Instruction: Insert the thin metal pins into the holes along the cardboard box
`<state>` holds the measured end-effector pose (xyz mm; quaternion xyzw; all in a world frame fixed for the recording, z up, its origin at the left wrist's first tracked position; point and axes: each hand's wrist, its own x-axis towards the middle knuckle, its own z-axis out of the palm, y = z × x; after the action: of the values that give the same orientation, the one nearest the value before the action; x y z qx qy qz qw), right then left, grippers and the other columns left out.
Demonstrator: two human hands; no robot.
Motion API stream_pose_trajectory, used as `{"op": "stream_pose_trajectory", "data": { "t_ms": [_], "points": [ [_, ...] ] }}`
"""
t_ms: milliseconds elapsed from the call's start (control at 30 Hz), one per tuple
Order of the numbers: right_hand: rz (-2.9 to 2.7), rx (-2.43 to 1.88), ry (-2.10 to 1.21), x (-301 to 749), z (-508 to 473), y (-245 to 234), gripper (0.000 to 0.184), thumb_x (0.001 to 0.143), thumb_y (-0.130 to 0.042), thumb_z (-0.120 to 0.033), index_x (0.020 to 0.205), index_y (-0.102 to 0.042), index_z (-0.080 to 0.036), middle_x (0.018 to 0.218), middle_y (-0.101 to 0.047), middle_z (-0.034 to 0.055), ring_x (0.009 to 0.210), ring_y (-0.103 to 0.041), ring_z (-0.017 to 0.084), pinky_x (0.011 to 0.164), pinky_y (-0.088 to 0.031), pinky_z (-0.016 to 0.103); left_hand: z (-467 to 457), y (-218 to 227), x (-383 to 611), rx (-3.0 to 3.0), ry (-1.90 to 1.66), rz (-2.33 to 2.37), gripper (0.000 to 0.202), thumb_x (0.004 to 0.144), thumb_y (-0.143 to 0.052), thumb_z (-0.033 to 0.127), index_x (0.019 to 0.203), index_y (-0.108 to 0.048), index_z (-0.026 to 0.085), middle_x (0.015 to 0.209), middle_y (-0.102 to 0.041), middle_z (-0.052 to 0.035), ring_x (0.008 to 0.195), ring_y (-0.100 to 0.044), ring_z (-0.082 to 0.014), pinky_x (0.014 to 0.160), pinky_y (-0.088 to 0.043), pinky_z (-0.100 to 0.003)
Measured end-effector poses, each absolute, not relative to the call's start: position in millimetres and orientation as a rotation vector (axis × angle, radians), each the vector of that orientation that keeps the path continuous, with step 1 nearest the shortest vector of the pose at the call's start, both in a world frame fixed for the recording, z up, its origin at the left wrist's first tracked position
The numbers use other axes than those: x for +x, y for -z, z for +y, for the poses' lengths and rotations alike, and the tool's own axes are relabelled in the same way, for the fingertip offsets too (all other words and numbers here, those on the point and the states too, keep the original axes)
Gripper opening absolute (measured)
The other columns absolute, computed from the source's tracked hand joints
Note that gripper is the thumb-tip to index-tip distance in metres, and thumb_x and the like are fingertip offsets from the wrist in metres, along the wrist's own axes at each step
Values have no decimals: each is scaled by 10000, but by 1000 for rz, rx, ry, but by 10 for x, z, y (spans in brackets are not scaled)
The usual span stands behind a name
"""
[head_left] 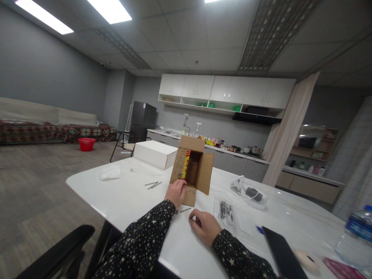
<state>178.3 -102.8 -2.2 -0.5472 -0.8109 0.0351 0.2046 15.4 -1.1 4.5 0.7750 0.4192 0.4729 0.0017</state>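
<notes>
A brown cardboard box [178, 170] stands open towards me on the white table, its flaps spread and a red-and-yellow strip of tape along the left inner wall. My left hand [176, 193] is closed at its lower left edge, fingers over the cardboard by the bottom flap. Just right of that flap, my right hand [205, 226] rests on the table with fingers curled; whatever may be inside the curl is hidden. A thin metal rod, perhaps a screw or nail [185, 210], lies between the hands. Several similar metal pieces [154, 185] lie left of the box.
Behind the box sits a white carton [155, 154]. Crumpled white plastic [109, 173] lies left. To the right are a clear tray of small dark parts [226, 211], a white corded device [252, 193], a black phone [281, 252], a beige mouse [305, 260] and a water bottle [356, 236].
</notes>
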Motion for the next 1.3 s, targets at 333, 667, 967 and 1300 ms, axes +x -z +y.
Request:
{"op": "stream_pose_trajectory", "data": {
  "t_ms": [333, 667, 967, 1300],
  "points": [
    [-2270, -1516, -110, 1757, -1039, -4, 150, 824, -463, -235, 869, -604, -208, 589, -568, -30, 550, -494, 112, 555, -298, 195, -135, -59, 189, 2736, -1054, 1139, 179, 756, -469, 145, 878, -588, 198, 877, -602, -42, 816, -566, -174, 757, -450, -293],
    [-2265, -1504, -103, 1772, -1023, 21, 151, 821, -464, -240, 870, -604, -210, 586, -568, -32, 554, -496, 114, 565, -296, 200, -190, -71, 193, 2805, -920, 1080, 130, 763, -476, 174, 839, -578, 202, 888, -596, -39, 764, -573, -161, 670, -439, -260],
    [-2254, -1490, -96, 1776, -1009, 45, 150, 810, -465, -224, 867, -603, -213, 593, -566, -32, 560, -499, 116, 568, -301, 199, -314, -144, 163, 2808, -801, 1030, 96, 702, -523, 179, 784, -563, 210, 825, -616, -17, 769, -584, -168, 654, -423, -246],
    [-2241, -1471, -118, 1772, -1027, 20, 136, 800, -462, -217, 822, -596, -213, 571, -538, -37, 536, -468, 113, 556, -291, 201, -302, -120, 173, 2855, -723, 1101, 77, 727, -517, 242, 721, -584, 204, 777, -650, -22, 702, -595, -173, 599, -418, -254]
  ]
}}
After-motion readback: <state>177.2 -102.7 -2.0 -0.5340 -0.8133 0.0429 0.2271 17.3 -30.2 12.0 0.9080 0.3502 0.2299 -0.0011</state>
